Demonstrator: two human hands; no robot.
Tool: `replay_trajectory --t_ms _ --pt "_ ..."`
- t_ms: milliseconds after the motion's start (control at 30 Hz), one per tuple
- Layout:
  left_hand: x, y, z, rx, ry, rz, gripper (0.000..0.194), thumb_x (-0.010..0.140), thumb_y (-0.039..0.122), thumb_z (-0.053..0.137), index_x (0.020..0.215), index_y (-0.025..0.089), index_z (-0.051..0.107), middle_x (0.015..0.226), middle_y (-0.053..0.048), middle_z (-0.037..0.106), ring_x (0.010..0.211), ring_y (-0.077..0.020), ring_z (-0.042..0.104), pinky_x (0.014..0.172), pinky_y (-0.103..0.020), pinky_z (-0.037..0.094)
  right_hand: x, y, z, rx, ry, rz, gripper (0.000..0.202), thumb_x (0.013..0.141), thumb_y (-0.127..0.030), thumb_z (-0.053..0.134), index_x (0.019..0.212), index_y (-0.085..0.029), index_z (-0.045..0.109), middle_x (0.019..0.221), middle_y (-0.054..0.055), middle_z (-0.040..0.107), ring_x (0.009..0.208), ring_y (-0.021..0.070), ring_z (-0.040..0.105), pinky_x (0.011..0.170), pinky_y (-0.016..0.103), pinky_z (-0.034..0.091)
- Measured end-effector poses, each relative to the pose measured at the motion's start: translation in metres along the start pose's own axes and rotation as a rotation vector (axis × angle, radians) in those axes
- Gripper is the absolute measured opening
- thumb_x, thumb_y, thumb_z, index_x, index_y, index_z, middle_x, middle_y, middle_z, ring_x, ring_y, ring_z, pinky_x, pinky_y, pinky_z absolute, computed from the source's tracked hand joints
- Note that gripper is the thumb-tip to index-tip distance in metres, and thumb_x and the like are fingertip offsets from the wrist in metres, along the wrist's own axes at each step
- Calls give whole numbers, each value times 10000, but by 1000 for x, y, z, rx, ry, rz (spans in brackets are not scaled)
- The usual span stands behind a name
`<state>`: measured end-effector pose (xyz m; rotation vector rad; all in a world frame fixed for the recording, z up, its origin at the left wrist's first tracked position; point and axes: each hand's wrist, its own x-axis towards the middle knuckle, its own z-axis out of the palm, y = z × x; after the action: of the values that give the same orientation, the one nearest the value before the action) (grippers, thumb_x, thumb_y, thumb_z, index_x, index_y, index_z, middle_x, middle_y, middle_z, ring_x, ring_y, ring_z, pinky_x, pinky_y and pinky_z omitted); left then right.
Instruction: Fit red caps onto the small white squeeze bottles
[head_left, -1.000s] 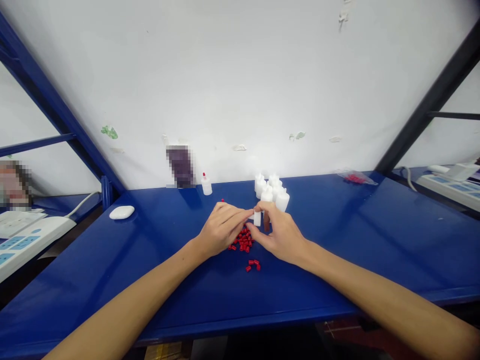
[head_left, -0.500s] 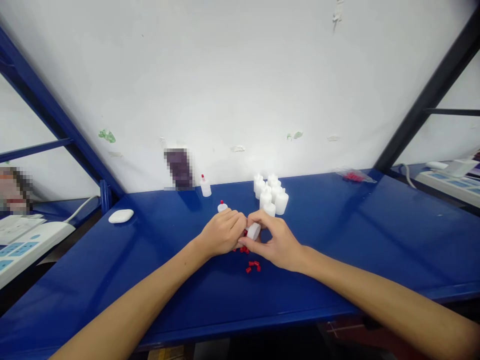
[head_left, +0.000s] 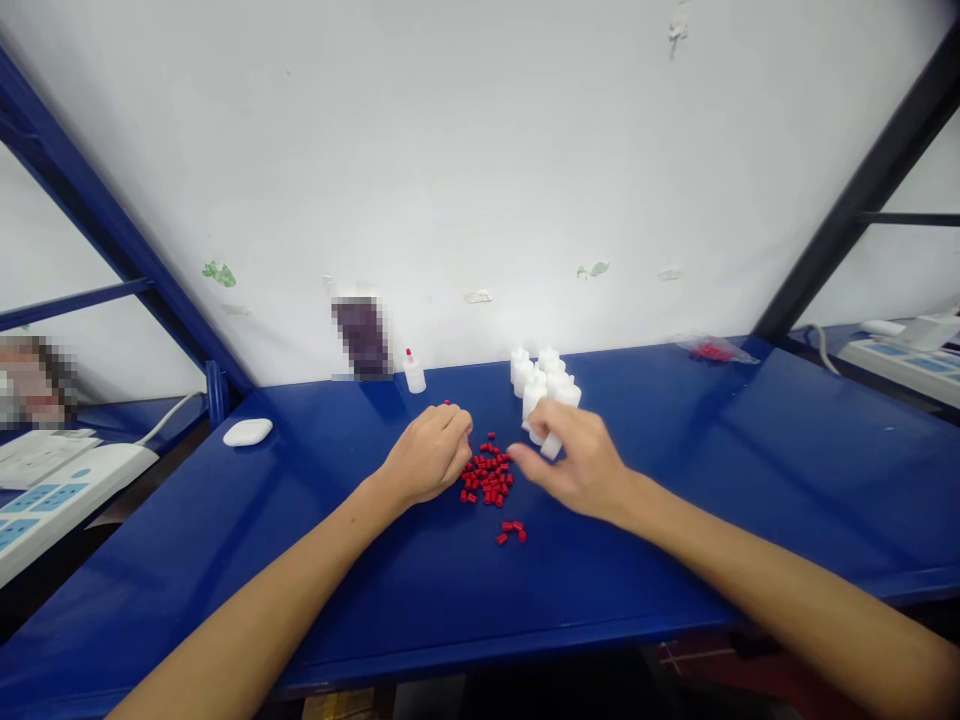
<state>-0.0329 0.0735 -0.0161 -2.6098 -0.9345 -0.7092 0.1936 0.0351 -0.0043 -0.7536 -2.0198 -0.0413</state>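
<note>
Red caps (head_left: pixel 489 479) lie heaped on the blue bench (head_left: pixel 712 480) between both hands. Right hand (head_left: pixel 581 462) grips a small white bottle (head_left: pixel 551 446), tilted, just before the bottle cluster (head_left: pixel 544 380). Left hand (head_left: pixel 431 455) is curled closed beside the caps; its contents cannot be seen.

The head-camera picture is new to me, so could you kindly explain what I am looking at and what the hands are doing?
There is no machine here: a person wears a camera on the head, looking down at their own bare arms over a blue table. The right hand has a grip on a small white bottle, next to a cluster of bottles. The left hand is curled beside a pile of red caps; whether it holds anything is hidden. One capped bottle stands by the wall, and a white case lies far left.
</note>
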Motion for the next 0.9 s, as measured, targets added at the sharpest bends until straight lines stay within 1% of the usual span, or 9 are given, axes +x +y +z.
replay_trajectory --t_ms 133,200,300,400,500,600,700,800,900 --pt "1 -1 1 -40 -65 19 211 942 148 371 852 159 562 892 -75 556 778 -189 482 722 -327 433 11 25 -19 -22 4 -1 107 946 -266 355 894 -216 434 783 25 503 655 173 469 643 317 408" --pt "2 -1 4 -65 -73 29 225 956 161 392 877 149 603 925 -82 554 797 -185 481 744 -330 440 19 39 -24 -73 -36 -44 58 933 -229 405 958 -211 455 857 50 543 724 191 509 686 337 439" --pt "1 0 7 -98 -58 55 238 959 174 427 937 148 662 956 -90 551 811 -183 488 770 -341 455 32 56 -27 -133 -116 -239 70 904 -195 508 971 -205 489 948 85 597 867 224 566 773 370 477" --pt "-1 0 8 -140 -31 91 238 947 176 464 1004 161 694 1044 -107 555 893 -199 521 837 -371 468 38 69 -27 -165 -27 -430 97 857 -197 596 920 -207 523 899 76 622 821 214 587 711 344 486" --pt "-2 1 9 -188 -23 111 251 935 171 476 1037 169 705 1133 -121 551 1002 -221 536 900 -393 472 34 78 -26 -253 49 -518 107 834 -235 652 853 -210 550 805 52 636 715 194 566 637 328 446" --pt "-2 2 8 -225 -24 100 255 920 186 492 1053 169 710 1161 -128 553 1032 -231 542 936 -420 474 24 85 -28 -343 11 -506 95 843 -254 658 821 -207 578 790 49 654 704 188 557 641 327 420" --pt "-2 2 6 -264 -8 61 292 903 218 518 1138 155 680 1198 -143 542 1056 -246 540 949 -442 478 18 86 -32 -380 -43 -425 73 866 -258 635 840 -200 599 822 56 674 756 200 568 684 335 414" --pt "-2 1 6 -299 3 20 316 908 229 509 1183 170 653 1217 -136 533 1075 -248 529 925 -425 489 17 82 -35 -393 -107 -347 83 888 -271 617 861 -194 598 852 58 688 808 215 568 732 348 405" --pt "-2 -2 9 -263 49 -78 317 925 214 472 1198 187 632 1188 -117 545 1061 -238 527 925 -413 480 17 77 -34 -393 -155 -303 106 905 -284 606 858 -190 589 865 57 698 841 224 567 754 351 387"
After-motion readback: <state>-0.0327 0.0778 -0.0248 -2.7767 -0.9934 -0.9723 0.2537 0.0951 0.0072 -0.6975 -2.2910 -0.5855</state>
